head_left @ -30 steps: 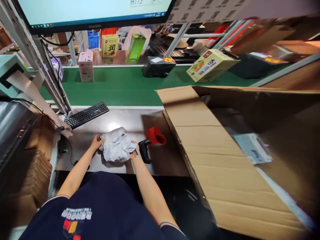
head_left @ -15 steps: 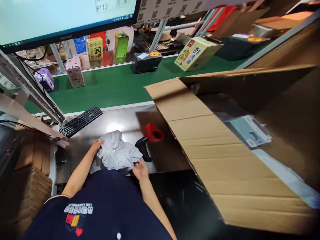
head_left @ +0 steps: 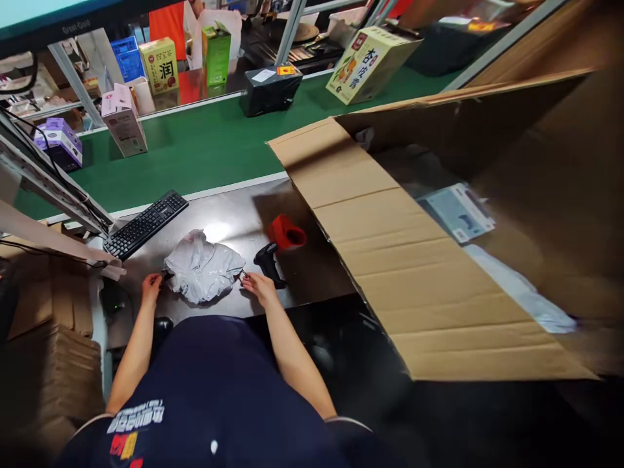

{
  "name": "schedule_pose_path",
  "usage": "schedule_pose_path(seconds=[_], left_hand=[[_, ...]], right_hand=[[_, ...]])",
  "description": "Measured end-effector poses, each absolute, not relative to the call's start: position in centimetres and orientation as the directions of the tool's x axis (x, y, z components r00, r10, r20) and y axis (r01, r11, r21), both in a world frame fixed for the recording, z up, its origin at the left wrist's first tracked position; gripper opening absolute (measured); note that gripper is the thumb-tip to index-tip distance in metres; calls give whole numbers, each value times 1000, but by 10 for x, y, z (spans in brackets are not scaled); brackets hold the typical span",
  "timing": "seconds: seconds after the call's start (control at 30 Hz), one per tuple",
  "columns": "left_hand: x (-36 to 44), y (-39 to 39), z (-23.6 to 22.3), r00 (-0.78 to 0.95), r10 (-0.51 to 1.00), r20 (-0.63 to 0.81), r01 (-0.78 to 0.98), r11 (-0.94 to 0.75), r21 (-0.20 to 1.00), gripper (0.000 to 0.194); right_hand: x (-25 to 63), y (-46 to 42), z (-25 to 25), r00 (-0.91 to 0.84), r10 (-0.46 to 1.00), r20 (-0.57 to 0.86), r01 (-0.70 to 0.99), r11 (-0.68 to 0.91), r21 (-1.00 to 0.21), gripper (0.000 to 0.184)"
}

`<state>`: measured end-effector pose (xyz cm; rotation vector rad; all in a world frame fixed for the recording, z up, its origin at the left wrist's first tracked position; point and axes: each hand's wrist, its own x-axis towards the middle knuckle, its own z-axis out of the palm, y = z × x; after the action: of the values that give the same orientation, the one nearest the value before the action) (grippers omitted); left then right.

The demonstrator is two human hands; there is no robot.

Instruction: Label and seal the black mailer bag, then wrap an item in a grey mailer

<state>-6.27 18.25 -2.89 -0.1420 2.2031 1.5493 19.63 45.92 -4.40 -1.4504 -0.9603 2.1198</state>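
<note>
A crumpled grey plastic mailer bag (head_left: 202,268) lies on the dark worktop (head_left: 229,221) in front of me. My left hand (head_left: 151,286) pinches its left edge and my right hand (head_left: 259,286) pinches its right edge, so the bag is stretched between them. A black handheld scanner (head_left: 268,261) lies just right of my right hand, with a red tape roll (head_left: 286,233) behind it.
A black keyboard (head_left: 145,224) sits at the left rear of the worktop. Behind it runs a green conveyor belt (head_left: 195,153) with several boxes and a black parcel (head_left: 270,91). A large open cardboard box (head_left: 414,247) with packets inside fills the right side.
The bag has been laid flatter on the worktop and both hands have moved out to its left and right edges. The camera has tilted down and left.
</note>
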Motion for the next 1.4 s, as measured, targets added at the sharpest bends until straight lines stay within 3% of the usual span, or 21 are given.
schedule_pose_path(seconds=[0.13, 0.23, 0.43, 0.53, 0.6, 0.67, 0.73, 0.8, 0.9, 1.0, 1.07, 1.13, 1.23, 1.3, 1.4], left_hand=[[-55, 192, -40, -895, 181, -409, -322, 374, 870, 49], [-58, 206, -44, -901, 193, -389, -299, 373, 878, 40], [-73, 214, -42, -913, 178, -368, -275, 399, 875, 29], [-76, 216, -32, -902, 226, -367, -269, 370, 889, 36], [-76, 218, -23, -871, 304, -385, -278, 341, 898, 34], [-76, 221, -12, -842, 367, -395, -284, 320, 904, 35], [-75, 224, 0, -824, 411, -390, -280, 302, 911, 41], [-73, 225, 12, -808, 450, -381, -276, 284, 918, 47], [-68, 223, 26, -767, 542, -344, -258, 231, 938, 50], [-60, 219, 29, -756, 615, -225, -179, 135, 974, 42], [-53, 220, 26, -813, 550, -191, -132, 146, 980, 35], [-46, 225, 20, -853, 433, -291, -202, 240, 950, 36], [-36, 243, 8, -775, 378, -506, -392, 341, 855, 41], [-30, 256, 1, -719, 419, -555, -432, 356, 829, 35], [-28, 263, -4, -713, 427, -556, -434, 354, 828, 19]], right_hand=[[198, 458, -44, -364, 665, -652, 95, -669, -737, 16], [194, 456, -46, -347, 703, -621, 123, -622, -773, 18], [198, 454, -39, -305, 812, -497, 254, -433, -865, 11], [187, 439, -24, -375, 909, -183, 434, -2, -901, 20], [166, 419, -9, -594, 803, 51, 468, 397, -790, 29], [137, 394, 7, -799, 591, 111, 369, 627, -686, 30], [106, 373, 22, -880, 465, 95, 300, 700, -648, 30], [82, 363, 31, -890, 452, 60, 308, 692, -653, 30], [66, 372, 29, -889, 457, -13, 320, 602, -731, 13], [72, 393, 15, -867, 494, -65, 272, 359, -893, 23], [82, 404, 6, -831, 547, -96, 203, 137, -970, 35], [93, 410, -2, -803, 582, -126, 149, -7, -989, 45], [106, 413, -6, -788, 597, -150, 129, -78, -989, 48], [113, 413, -4, -781, 604, -160, 121, -105, -987, 46], [123, 411, 1, -837, 547, -26, 83, 80, -993, 43]])
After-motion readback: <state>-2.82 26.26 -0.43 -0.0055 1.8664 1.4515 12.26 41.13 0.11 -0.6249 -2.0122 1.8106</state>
